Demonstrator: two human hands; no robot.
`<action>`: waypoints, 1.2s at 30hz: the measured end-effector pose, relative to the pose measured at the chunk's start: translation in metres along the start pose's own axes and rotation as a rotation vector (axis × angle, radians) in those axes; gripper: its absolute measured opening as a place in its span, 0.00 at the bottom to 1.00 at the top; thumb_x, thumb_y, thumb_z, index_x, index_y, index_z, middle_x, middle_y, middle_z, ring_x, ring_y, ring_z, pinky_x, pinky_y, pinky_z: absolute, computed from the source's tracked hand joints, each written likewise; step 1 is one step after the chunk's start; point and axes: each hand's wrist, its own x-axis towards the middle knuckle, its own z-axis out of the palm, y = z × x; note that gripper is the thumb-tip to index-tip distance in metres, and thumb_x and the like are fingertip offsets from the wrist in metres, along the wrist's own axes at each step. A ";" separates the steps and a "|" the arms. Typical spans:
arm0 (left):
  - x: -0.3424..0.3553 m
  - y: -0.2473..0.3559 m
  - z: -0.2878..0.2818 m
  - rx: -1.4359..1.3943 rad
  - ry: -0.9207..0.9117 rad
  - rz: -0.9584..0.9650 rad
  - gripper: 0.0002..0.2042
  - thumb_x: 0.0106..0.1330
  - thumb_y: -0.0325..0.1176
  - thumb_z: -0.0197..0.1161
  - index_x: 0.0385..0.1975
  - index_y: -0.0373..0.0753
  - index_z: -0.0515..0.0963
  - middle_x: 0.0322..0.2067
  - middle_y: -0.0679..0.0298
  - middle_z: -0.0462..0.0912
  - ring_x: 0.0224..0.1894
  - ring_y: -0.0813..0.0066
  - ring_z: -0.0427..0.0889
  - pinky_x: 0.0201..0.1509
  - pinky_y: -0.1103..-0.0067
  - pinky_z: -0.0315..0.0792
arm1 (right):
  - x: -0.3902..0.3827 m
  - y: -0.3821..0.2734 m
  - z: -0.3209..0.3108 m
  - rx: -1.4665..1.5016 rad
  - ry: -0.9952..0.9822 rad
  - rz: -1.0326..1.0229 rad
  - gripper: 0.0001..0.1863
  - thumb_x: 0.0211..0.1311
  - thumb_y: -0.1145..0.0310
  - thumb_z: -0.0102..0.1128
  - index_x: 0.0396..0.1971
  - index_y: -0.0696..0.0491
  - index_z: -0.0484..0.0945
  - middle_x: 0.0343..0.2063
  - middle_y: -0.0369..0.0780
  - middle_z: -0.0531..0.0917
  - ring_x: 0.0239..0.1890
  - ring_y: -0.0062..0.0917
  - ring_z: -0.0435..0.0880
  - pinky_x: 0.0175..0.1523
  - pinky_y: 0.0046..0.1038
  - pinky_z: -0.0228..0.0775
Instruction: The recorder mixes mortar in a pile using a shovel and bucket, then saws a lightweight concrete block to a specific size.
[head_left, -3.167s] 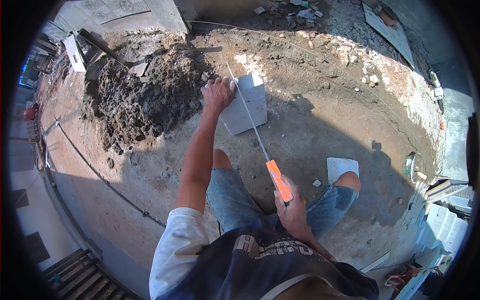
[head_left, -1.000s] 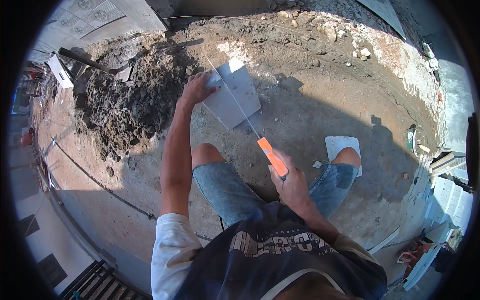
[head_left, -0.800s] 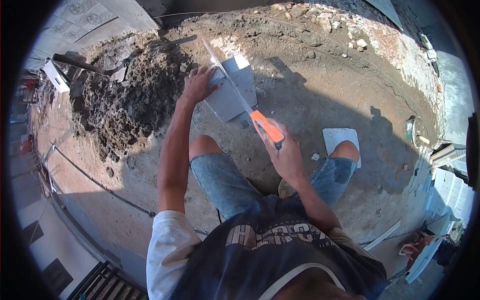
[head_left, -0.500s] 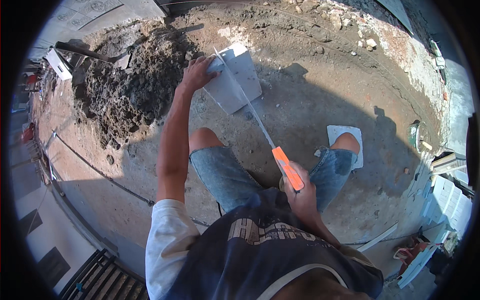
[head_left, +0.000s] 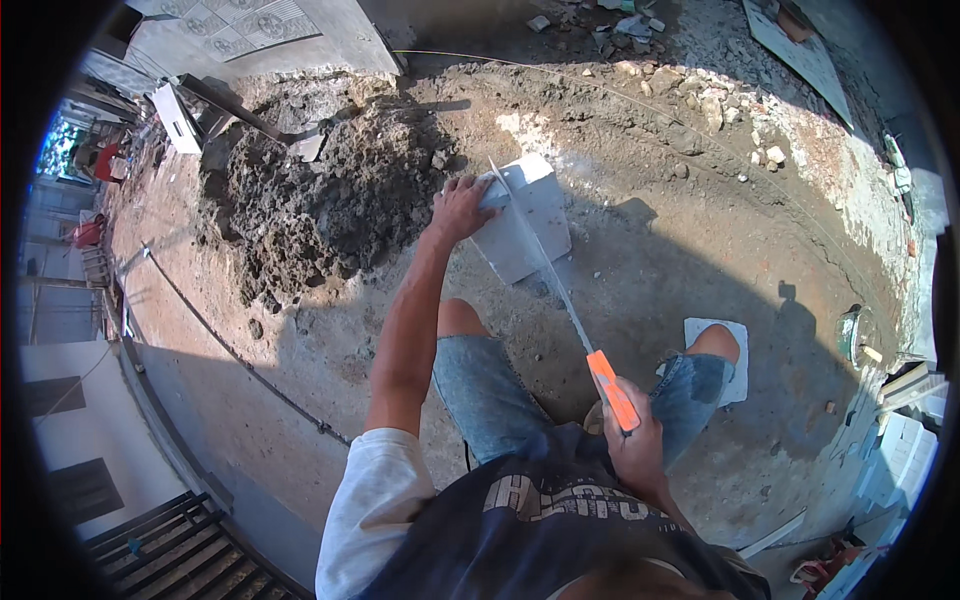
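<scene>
A pale, flat block [head_left: 540,205] lies on the dirt ahead of my knees, its surface dusty white. Across it runs the long blade of a handsaw [head_left: 566,292], reaching from the block's far edge back toward me. My right hand [head_left: 638,440] is wrapped round the saw's orange handle, between my thighs. With the arm stretched forward, my left hand [head_left: 462,208] grips the block's far left corner, fingers bent over it close to the blade. How deep the blade sits in the block I cannot tell.
A heap of dark, clumped soil or mortar [head_left: 345,190] rises just left of the block. Beside my right knee lies another white piece [head_left: 738,385]. A thin rod [head_left: 235,345] crosses the ground at left, and rubble [head_left: 712,110] lines the far right wall.
The whole view has shifted, so the scene sits lower and farther right. Both hands keep their holds, and the saw has moved only slightly, if at all, against the block.
</scene>
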 end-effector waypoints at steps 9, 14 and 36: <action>-0.008 0.032 0.007 0.069 0.062 0.086 0.32 0.54 0.45 0.69 0.62 0.55 0.68 0.60 0.60 0.66 0.64 0.53 0.61 0.60 0.53 0.61 | 0.134 0.000 0.064 -0.143 0.018 0.049 0.21 0.64 0.63 0.57 0.55 0.50 0.68 0.36 0.53 0.82 0.40 0.51 0.81 0.39 0.44 0.73; 0.007 0.023 -0.022 0.039 0.023 0.067 0.29 0.58 0.45 0.66 0.61 0.54 0.69 0.58 0.60 0.68 0.62 0.51 0.63 0.59 0.53 0.63 | -0.021 -0.003 0.011 -0.004 0.027 0.049 0.22 0.62 0.71 0.59 0.56 0.51 0.68 0.45 0.53 0.80 0.48 0.48 0.81 0.49 0.39 0.75; 0.022 0.057 0.002 0.078 0.044 0.138 0.30 0.56 0.44 0.68 0.61 0.57 0.69 0.60 0.58 0.67 0.65 0.51 0.61 0.62 0.48 0.57 | 0.149 0.021 0.047 -0.112 0.043 0.069 0.22 0.64 0.66 0.57 0.56 0.52 0.66 0.36 0.54 0.82 0.40 0.52 0.80 0.42 0.42 0.74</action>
